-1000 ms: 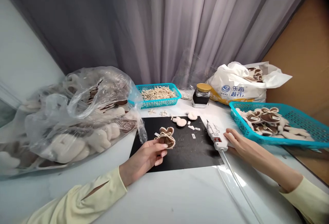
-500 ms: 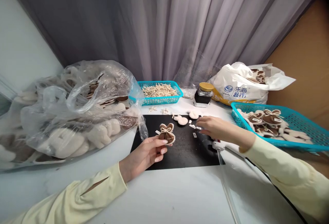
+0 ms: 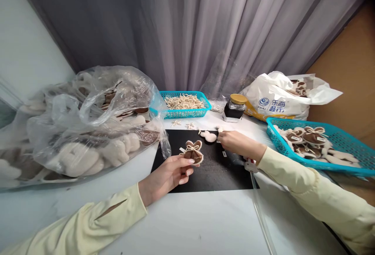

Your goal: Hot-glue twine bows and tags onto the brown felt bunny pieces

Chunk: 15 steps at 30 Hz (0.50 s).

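Note:
My left hand [image 3: 168, 173] is closed on a small bunny-shaped brown piece [image 3: 193, 152] with a fluffy cream edge and a cream cord bow; a white tag juts out at its left. Over the black mat's far right part, my right hand [image 3: 238, 142] points left, fingers bent together. A cream fluffy piece [image 3: 220, 129] shows just past its fingertips, mostly covered; what the fingers pinch is hidden. Beside them lies another cream bunny-shaped piece [image 3: 209, 136]. One small white label [image 3: 224, 154] lies below the hand. A glue gun [image 3: 251, 165] rests under the right wrist, partly hidden.
A clear bag [image 3: 84, 126] of fluffy pieces fills the left. Behind the black mat [image 3: 202, 180] stand a blue basket [image 3: 181, 114] of cord bows and a dark jar [image 3: 234, 110]. At right are a blue basket [image 3: 342, 141] of bunny pieces and a white bag [image 3: 274, 95].
My right hand has moved left and slightly down, its fingers now covering most of a cream piece and some labels. The left hand keeps its hold on the bunny piece.

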Tool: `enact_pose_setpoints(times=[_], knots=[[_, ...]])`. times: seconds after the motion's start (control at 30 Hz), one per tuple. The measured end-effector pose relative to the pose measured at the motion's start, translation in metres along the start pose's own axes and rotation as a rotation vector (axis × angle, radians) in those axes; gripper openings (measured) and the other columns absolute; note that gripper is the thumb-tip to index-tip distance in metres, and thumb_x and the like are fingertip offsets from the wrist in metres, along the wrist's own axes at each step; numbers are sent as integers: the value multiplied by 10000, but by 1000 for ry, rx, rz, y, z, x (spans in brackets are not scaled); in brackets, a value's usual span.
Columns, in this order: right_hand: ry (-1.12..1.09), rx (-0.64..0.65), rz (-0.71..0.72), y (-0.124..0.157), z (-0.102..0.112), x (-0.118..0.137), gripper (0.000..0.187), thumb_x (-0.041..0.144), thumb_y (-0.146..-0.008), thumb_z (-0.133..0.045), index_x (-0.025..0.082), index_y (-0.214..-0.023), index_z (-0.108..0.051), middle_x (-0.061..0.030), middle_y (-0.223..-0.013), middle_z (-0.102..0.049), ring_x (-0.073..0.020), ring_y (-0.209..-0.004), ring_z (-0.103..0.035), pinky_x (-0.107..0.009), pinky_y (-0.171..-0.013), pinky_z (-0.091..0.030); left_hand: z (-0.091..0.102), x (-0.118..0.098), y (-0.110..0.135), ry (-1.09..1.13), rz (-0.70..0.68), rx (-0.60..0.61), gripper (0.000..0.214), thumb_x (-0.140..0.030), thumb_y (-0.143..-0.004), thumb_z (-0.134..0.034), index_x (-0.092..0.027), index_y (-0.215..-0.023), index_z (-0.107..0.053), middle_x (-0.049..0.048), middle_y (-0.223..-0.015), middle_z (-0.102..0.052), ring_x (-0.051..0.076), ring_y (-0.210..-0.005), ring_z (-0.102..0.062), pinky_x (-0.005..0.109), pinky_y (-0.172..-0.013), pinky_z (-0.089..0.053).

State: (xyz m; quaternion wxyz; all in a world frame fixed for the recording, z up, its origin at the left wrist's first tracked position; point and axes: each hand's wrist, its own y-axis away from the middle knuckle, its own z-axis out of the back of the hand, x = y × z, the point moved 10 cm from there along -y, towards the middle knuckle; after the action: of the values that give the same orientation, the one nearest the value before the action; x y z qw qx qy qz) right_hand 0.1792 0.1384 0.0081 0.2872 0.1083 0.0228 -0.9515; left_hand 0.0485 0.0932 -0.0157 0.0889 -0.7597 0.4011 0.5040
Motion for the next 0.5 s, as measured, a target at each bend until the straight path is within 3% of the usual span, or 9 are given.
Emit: enact_pose_setpoints(times=[0.3, 0.5], knots=[[-163, -125, -155, 22, 13, -12, 158, 84, -805, -478, 158, -780, -615, -67, -790, -641, -153, -659, -592, -224, -549, -371, 0, 0, 0, 0, 1, -1, 173, -205, -755, -653, -138, -912, -677, 43, -880, -558, 59, -593, -394, 187, -454, -241], [-356, -213, -158, 37, 19, -2, 204, 20, -770, -463, 171, -790, -600, -13, -750, -635, -102, -614, -559, -184, -576, -413, 0, 0, 0, -19, 8, -7, 195, -223, -731, -676, -141, -908, -676, 40, -882, -571, 54, -581, -393, 198, -458, -237]])
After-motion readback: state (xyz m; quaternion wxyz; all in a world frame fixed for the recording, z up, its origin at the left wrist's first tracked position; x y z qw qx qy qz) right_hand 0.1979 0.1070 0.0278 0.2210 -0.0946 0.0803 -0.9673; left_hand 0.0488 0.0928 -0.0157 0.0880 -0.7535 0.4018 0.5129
